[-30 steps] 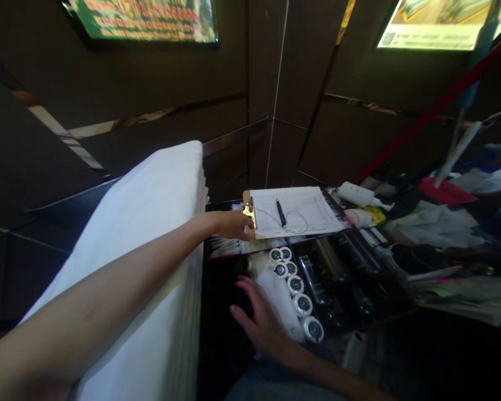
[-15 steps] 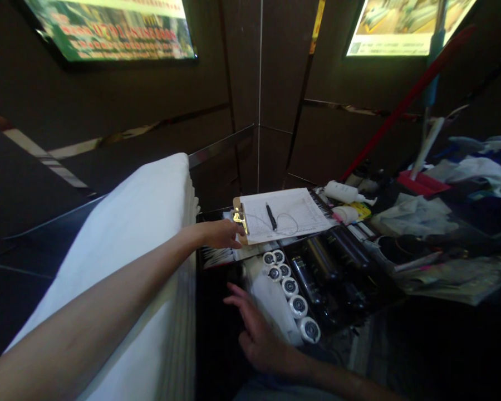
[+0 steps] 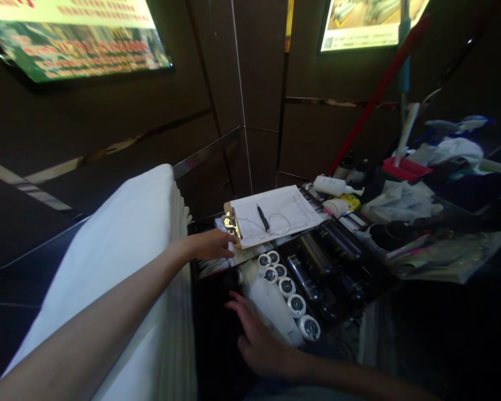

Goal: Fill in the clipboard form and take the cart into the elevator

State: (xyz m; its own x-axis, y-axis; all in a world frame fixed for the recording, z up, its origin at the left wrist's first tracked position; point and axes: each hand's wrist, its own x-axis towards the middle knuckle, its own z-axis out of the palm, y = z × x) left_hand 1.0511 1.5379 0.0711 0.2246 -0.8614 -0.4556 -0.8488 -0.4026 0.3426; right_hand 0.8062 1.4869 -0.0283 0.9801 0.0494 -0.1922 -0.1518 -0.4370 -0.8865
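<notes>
My left hand [image 3: 211,245] reaches forward over a tall stack of folded white linen [image 3: 125,278] and touches the near corner of a clipboard [image 3: 275,214], just below its gold clip. A pen on a cord lies on the clipboard's paper. My right hand [image 3: 254,334] rests low, fingers spread, against a dark compartment beside a row of white-capped tubes [image 3: 288,289]. It holds nothing.
Dark bottles [image 3: 317,256] lie beside the tubes on the cart top. A white squeeze bottle [image 3: 332,186], crumpled cloths [image 3: 401,200], a red-handled broom [image 3: 376,94] and papers [image 3: 446,259] crowd the right. Dark panelled walls with lit posters stand close ahead.
The view has swung right and down, shifting everything left in the picture. My left hand stays at the clipboard's corner and my right hand stays by the tubes.
</notes>
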